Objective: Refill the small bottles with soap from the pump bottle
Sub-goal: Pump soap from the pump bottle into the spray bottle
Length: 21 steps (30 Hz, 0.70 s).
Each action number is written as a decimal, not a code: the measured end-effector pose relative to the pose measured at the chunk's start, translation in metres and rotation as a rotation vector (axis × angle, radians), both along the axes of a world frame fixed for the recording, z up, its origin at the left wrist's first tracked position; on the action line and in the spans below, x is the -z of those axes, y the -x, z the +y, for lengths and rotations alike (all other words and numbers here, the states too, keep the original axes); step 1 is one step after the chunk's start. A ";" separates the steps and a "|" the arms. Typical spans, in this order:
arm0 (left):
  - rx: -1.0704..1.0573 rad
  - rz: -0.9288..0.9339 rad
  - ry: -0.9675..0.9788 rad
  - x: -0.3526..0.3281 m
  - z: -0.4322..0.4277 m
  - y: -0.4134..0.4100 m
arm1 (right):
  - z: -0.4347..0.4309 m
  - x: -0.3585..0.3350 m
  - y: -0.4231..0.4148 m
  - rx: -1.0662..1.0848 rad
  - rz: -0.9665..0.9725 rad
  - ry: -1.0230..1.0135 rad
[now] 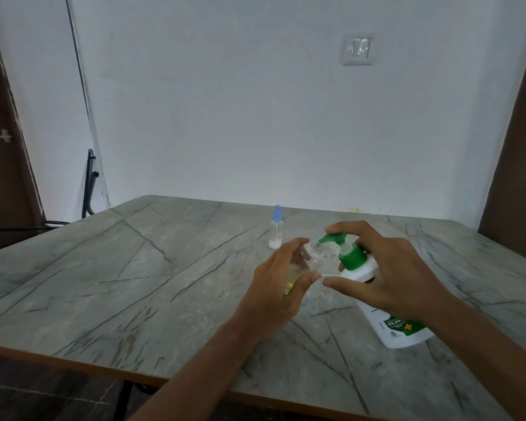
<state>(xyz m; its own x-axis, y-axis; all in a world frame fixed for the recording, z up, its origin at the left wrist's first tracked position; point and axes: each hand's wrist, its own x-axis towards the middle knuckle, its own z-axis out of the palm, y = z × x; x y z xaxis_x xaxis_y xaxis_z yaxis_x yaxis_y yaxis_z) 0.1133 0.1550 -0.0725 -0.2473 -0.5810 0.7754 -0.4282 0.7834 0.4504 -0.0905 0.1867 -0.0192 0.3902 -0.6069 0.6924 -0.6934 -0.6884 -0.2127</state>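
A white pump bottle [389, 317] with a green pump head [342, 244] stands on the table at the right. My right hand [389, 268] is over it, with the index finger on the pump head and the thumb against the bottle's shoulder. My left hand [278, 284] grips a small clear bottle [312, 258], uncapped and tilted, its open neck right under the pump's nozzle. Some yellowish liquid shows in its lower part. A second small bottle [276, 230] with a blue cap stands farther back, upright, with a little white liquid at the bottom.
The grey marble-patterned table [134, 268] reaches to a white wall at the back. Its front edge runs across the lower left. A dark door stands at the left, a brown panel at the right. A wall switch [358, 49] is above.
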 end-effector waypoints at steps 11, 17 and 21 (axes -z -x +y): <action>0.005 -0.026 0.058 0.003 -0.004 -0.001 | -0.004 0.002 0.001 0.018 -0.065 -0.022; -0.028 -0.008 0.039 0.002 -0.004 -0.002 | -0.004 0.005 0.002 0.054 0.032 -0.010; -0.029 0.010 0.005 0.001 0.001 -0.001 | -0.002 0.005 0.000 0.051 0.041 -0.012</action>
<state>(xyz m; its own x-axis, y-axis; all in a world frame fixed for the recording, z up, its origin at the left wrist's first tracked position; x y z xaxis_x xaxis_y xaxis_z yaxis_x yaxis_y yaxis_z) 0.1143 0.1559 -0.0730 -0.2225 -0.5842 0.7805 -0.4457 0.7730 0.4515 -0.0908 0.1848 -0.0240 0.3866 -0.6348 0.6690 -0.7360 -0.6495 -0.1909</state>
